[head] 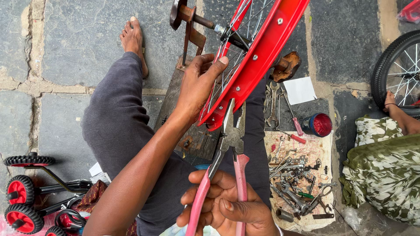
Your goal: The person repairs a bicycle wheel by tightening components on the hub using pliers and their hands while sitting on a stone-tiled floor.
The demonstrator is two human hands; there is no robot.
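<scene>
Head camera looks steeply down, close.

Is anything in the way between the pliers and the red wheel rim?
Nothing visible. The pliers, held by the right hand, have their open nose right at the red rim; whether it touches is unclear. The left hand holds the rim beside it, not between.

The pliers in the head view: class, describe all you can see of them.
The pliers are combination pliers with grey metal jaws and worn pink-sleeved handles. They point up and away from the person, handles spread, jaws parted at the lower end of the red mudguard. The right hand grips both handles from below. The left hand rests on the mudguard's edge, not on the pliers.
</scene>
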